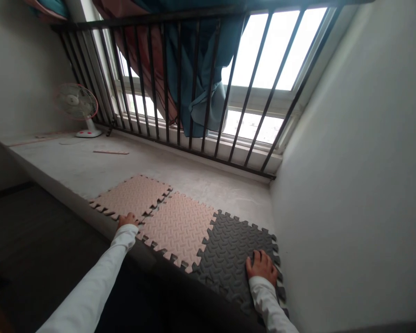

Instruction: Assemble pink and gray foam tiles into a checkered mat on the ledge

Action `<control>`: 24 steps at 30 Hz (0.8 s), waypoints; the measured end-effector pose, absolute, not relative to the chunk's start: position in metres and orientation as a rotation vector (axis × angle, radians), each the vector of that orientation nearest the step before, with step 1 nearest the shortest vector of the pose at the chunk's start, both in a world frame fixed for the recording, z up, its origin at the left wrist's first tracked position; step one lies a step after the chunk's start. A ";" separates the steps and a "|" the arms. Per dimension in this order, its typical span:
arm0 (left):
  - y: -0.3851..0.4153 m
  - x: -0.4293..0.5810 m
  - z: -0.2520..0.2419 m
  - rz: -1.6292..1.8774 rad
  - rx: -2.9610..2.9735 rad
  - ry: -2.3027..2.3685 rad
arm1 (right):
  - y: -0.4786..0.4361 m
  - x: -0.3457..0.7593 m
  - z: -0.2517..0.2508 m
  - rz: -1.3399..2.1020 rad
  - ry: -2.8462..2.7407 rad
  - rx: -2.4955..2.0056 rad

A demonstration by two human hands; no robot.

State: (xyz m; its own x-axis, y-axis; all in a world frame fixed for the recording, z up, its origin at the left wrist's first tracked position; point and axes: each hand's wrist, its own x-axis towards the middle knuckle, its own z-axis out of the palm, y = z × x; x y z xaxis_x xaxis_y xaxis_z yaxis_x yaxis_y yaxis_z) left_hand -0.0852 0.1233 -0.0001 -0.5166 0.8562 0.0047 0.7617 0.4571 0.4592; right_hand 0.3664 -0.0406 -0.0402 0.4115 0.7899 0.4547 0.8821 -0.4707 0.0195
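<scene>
Three interlocking foam mat tiles lie in a row on a raised concrete ledge [194,175]. The far-left pink tile [131,194] sits slightly apart from the middle pink tile [178,226], which is joined to a dark grey tile [229,254] beside the right wall. My left hand [127,219] rests at the front edge of the left pink tile, near the gap between the pink tiles; its fingers are curled and mostly hidden. My right hand [262,267] lies flat on the grey tile with fingers stretched out.
A black metal railing [180,92] guards the window behind the ledge, with blue and red cloth [201,69] hanging on it. A small pink-and-white fan [76,106] and a thin wooden strip [111,152] sit at the ledge's far left. A white wall [350,185] bounds the right.
</scene>
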 end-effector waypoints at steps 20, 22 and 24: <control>-0.013 0.165 0.038 0.865 1.712 1.295 | -0.032 0.381 -0.053 -0.439 -1.301 -2.345; -0.055 0.188 0.031 0.681 1.863 1.035 | -0.031 0.393 -0.057 -0.434 -1.221 -2.233; -0.081 0.190 0.029 0.610 2.016 0.914 | -0.031 0.403 -0.057 -0.441 -1.168 -2.144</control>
State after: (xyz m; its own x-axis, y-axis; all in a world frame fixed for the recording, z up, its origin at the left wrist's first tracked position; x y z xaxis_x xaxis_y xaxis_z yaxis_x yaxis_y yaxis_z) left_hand 0.1898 -0.0811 0.0287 0.6192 0.7801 0.0898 0.3824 -0.3995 0.8332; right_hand 0.4030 -0.0307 -0.0570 0.5470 0.6192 0.5634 0.8370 -0.3932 -0.3806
